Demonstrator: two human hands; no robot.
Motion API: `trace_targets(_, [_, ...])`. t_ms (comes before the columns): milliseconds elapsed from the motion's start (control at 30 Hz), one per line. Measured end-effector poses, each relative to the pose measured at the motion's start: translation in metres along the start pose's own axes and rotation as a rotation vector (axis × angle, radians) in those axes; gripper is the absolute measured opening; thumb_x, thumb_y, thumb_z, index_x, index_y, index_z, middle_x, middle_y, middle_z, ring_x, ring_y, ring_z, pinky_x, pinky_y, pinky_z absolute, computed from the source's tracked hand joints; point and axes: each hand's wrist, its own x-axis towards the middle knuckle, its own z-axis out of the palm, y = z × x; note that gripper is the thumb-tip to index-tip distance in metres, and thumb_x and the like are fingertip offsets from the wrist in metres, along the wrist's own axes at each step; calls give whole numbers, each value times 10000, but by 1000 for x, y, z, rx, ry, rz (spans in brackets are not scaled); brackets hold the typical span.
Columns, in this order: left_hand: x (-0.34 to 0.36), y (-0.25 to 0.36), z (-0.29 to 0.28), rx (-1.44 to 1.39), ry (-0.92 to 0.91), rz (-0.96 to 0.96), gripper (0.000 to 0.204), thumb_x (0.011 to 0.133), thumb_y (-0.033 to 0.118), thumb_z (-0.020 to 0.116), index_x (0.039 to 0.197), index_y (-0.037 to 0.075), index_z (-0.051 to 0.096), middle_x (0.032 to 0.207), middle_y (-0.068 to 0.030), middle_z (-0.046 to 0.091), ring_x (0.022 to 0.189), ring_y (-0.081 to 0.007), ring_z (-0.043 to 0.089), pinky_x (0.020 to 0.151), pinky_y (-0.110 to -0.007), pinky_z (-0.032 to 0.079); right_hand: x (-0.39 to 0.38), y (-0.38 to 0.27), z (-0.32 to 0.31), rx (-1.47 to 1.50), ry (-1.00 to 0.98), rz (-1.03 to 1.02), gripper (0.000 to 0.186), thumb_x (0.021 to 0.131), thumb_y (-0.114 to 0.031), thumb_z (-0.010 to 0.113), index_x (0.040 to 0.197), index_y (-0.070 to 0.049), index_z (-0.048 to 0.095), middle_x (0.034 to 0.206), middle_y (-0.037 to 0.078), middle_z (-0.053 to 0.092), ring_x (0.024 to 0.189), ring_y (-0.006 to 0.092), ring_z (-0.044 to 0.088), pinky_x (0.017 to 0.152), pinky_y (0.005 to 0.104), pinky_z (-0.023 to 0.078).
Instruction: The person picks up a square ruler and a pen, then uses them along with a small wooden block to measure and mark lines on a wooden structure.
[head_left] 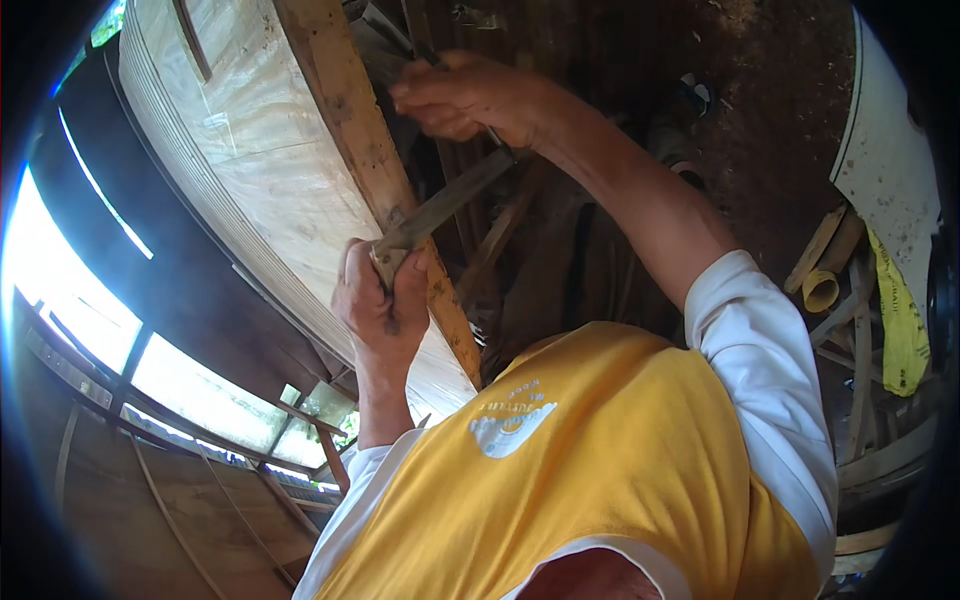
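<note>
Nearest is the wearer's yellow-and-white T-shirt (620, 430), with both bare arms reaching past it. The left hand (375, 300) has its grip closed, thumb against fingers, on the near end of a flat wooden strip (450, 205). The strip slants over the timber edge (345, 120) of the worktop (250, 150), its other end just beside the right wrist. The left hand is beside that edge, probably so the timber helps steady the strip.

Farther out, the right hand (475, 100) has its fingers curled around a slim dark tool (497, 137), which shows on 2 sides of the fist; its exact kind is unclear. Holding the 2 hands well apart seems to leave the strip exposed between them.

The worktop's pale surface looks wrapped in clear film, perhaps to keep it clean. Beyond, at the right, are wood offcuts (818, 245), a yellow tube (820, 291) and a yellow printed sheet (900, 320), apparently set aside. Bright windows (200, 390) stand at the far left.
</note>
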Motion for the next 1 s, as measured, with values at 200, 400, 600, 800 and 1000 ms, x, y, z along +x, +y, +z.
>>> trace_targets(200, [-9,-3,4,-9,53,13,197,870,153,781,914,36,629,748,-112,573,622,-281,596,564,-355,462,5,-8,5,303,-350,52,252,1015,-291,601,839,-112,601,584,-98,365,500,8,322,437,201,231])
trace_targets(400, [-9,-8,4,-28,47,16,207,854,148,786,925,35,627,754,-112,580,613,-289,586,564,-359,459,13,1,4,327,-455,86,248,1006,-262,578,838,-86,627,571,-89,366,499,16,325,436,198,244])
trace_targets(600, [-8,-9,4,-30,35,36,243,834,149,803,936,31,617,750,-115,571,609,-290,578,556,-365,451,22,11,7,399,-451,187,262,1003,-258,583,849,-52,630,575,-85,381,497,24,331,434,200,245])
trace_targets(800, [-6,-7,3,-13,25,12,258,822,139,812,935,27,609,745,-120,571,605,-288,576,547,-365,447,21,-1,-1,292,-510,182,282,975,-293,650,812,-69,597,588,-88,373,494,18,323,417,195,211])
trace_targets(1000, [-9,-5,1,-35,7,-17,261,817,126,815,917,23,597,731,-121,568,593,-285,571,536,-365,439,3,-13,-5,65,-576,105,304,947,-307,700,773,-99,564,597,-94,374,497,12,320,424,202,211])
